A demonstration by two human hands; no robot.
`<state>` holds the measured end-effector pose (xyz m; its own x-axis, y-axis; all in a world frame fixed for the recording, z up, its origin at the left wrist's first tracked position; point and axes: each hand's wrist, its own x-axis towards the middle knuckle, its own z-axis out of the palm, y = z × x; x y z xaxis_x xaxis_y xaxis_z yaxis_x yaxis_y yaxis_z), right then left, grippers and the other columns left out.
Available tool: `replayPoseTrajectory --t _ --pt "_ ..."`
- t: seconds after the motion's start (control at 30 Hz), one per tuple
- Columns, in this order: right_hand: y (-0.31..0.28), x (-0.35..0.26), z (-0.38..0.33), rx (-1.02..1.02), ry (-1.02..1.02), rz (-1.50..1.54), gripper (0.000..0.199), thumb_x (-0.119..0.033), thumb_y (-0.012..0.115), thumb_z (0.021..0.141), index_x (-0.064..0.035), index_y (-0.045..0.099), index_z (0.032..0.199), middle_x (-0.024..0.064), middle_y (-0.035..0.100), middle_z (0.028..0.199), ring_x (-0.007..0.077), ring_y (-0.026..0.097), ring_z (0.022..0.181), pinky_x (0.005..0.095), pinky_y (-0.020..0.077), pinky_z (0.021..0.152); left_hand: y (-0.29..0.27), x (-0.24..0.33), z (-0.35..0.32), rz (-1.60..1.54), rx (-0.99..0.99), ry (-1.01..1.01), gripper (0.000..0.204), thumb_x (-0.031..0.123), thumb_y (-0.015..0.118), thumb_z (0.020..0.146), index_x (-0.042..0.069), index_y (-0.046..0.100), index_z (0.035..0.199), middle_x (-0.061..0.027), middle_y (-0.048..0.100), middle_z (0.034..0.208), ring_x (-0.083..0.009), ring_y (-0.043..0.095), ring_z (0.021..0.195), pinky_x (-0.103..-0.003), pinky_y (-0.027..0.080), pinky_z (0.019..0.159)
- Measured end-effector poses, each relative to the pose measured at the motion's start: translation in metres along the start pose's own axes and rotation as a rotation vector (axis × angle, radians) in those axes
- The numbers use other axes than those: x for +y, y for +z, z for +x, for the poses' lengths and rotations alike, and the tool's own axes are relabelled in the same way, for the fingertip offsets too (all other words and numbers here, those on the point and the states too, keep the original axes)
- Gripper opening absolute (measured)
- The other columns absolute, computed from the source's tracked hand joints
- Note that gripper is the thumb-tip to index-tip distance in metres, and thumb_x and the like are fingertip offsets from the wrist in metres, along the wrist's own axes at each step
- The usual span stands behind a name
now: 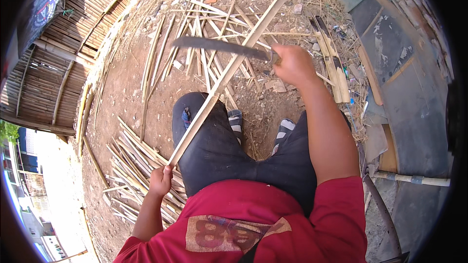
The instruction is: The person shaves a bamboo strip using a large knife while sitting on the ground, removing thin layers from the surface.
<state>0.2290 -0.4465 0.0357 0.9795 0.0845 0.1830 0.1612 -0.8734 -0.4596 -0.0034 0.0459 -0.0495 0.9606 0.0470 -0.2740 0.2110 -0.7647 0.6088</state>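
A long pale split bamboo strip [198, 123] slants across my right-side view from my lap up to the far debris, resting over my left thigh. My left hand [161, 180] is closed round its near end, low on the left. In my right hand [294, 64] is the handle of a machete [222, 46], its long dark blade pointing left. The blade crosses the strip in the picture; whether it touches the strip I cannot tell. My right fingers are wrapped round the handle.
Loose bamboo strips [139, 165] are heaped by my left side. More strips [199, 44] lie scattered ahead on the dirt. Thicker split bamboo pieces [330, 63] lie to the right, beside dark sheets [419, 102]. A slatted bamboo wall [58, 73] stands at left.
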Motion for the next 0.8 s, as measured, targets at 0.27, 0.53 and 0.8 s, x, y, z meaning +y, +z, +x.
replayPoseTrajectory --t 0.27,0.53,0.8 --pt "-0.004 0.001 -0.001 0.166 0.058 0.023 0.031 -0.019 0.077 0.079 -0.0102 0.07 0.108 0.0165 0.073 0.093 0.0382 0.071 0.09 0.0479 0.0567 0.08 -0.006 -0.005 -0.005 -0.102 -0.04 -0.015 0.063 0.049 0.043 0.109 -0.001 0.057 0.073 -0.0043 0.052 0.06 -0.0157 0.049 0.058 -0.035 0.044 0.059" --pt "-0.019 0.036 0.01 0.142 0.273 0.133 0.036 -0.021 0.074 0.084 -0.0148 0.072 0.119 0.0174 0.074 0.095 0.0371 0.071 0.093 0.0483 0.0554 0.082 -0.015 -0.003 -0.003 0.074 0.047 0.06 0.061 0.049 0.048 0.106 -0.001 0.064 0.076 -0.0105 0.056 0.057 -0.0236 0.057 0.055 -0.039 0.047 0.057" --pt "-0.033 0.013 0.004 0.081 -0.259 -0.189 0.023 -0.017 0.075 0.078 -0.0077 0.065 0.096 0.015 0.072 0.091 0.0391 0.069 0.09 0.0515 0.054 0.079 -0.014 -0.001 -0.001 0.093 0.091 0.095 0.057 0.046 0.05 0.105 -0.001 0.065 0.077 -0.0144 0.056 0.057 -0.0288 0.06 0.054 -0.041 0.047 0.057"
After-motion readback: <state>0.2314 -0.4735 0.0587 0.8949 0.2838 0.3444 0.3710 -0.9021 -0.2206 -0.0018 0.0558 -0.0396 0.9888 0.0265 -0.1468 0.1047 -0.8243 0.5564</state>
